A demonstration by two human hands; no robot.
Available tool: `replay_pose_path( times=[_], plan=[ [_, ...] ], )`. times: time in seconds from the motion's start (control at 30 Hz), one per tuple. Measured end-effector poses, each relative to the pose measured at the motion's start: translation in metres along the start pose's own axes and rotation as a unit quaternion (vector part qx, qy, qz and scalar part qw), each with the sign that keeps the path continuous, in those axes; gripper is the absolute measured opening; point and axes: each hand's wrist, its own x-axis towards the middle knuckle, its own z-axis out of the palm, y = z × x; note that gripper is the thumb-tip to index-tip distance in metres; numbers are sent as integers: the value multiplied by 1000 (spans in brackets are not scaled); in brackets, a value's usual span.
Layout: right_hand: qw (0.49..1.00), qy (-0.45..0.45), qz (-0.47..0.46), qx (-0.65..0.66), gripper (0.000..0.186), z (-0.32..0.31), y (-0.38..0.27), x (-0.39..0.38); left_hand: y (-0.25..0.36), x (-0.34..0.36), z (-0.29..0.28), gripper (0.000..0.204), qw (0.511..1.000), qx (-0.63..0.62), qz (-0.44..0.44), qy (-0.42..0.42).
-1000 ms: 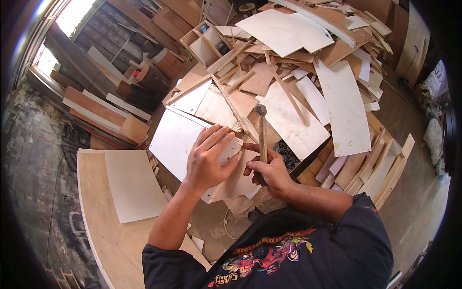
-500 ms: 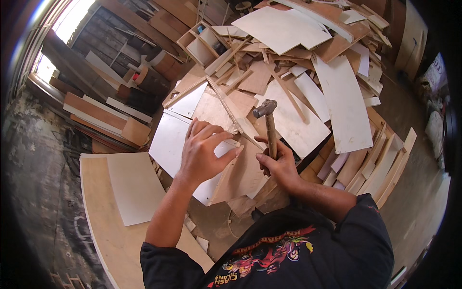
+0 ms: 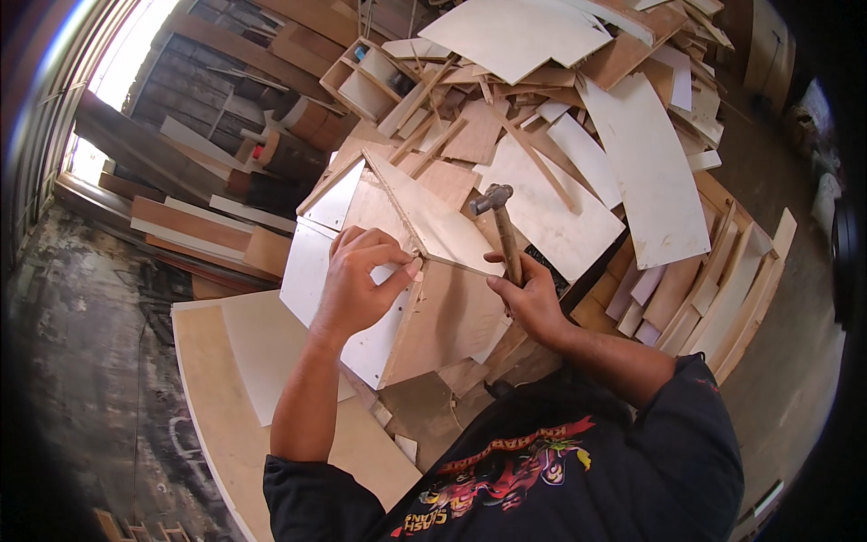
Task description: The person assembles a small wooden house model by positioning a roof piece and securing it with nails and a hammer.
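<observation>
A small plywood box with light and brown panels sits in front of me, tilted on a pile of offcuts. My left hand rests on its top edge, with thumb and fingers pinched at the panel corner. Whether something small sits between the fingertips is too tiny to tell. My right hand grips the wooden handle of a hammer, whose metal head is raised above the box, pointing up and away from me.
A big heap of plywood sheets and strips fills the area behind and to the right. A flat rounded board lies at lower left. Planks and timber are stacked at left, near a bright window.
The hammer has moved from low beside the box to a raised position with its head up. The left hand shifted its fingers onto the corner of the box, and the box is seen closer.
</observation>
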Motion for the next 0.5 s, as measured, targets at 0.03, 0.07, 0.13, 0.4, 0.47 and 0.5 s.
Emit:
replay_pose_path(
  times=[0.03, 0.07, 0.13, 0.4, 0.47, 0.5],
  plan=[
    [1000, 1, -9, -15, 35, -1, 3, 2, -2, 0, 0, 10, 1000, -10, 21, 13],
    [1000, 1, -8, -12, 35, -1, 6, 2, -2, 0, -1, 10, 1000, -8, 20, 11],
    [1000, 14, -13, -10, 34, -3, 10, 5, -2, -2, -1, 6, 996, -80, -27, 18],
    [984, 77, -21, -161, 45, -38, 65, 31, 6, -29, 5, 10, 995, 32, 73, 56],
    [947, 114, 10, -300, 42, -56, 66, 40, 10, -28, 8, 19, 994, 49, 85, 56],
    [936, 117, 26, -330, 42, -69, 75, 47, 13, -27, 8, 19, 994, 42, 86, 56]
  ],
)
